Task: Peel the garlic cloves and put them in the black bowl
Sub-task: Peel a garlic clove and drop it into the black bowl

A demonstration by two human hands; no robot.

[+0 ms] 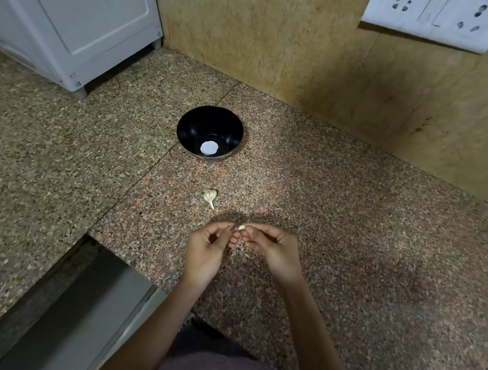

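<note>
Where the speckled counter (353, 226) meets the tan wall (282, 38), a white appliance (73, 16) stands in the far left corner and a socket plate (435, 15) sits on the wall at the upper right, both well apart from the work; a grey metal recess (88, 304) cuts into the counter at the near left; the black bowl (197, 119) stands upright beyond the hands, a pale round patch (209, 147) at its bottom; between bowl and hands lies a loose garlic clove (210, 197), fat end toward the bowl, thin tail pointing back toward the person and slightly right; the left hand (209, 247) and right hand (275, 251) meet fingertip to fingertip just above the counter, fingers curled, together pinching a small garlic clove (241, 227); its long axis seems to run from hand to hand, though it is too small to be sure; peel scraps (232, 251) lie beneath the fingers.
</note>
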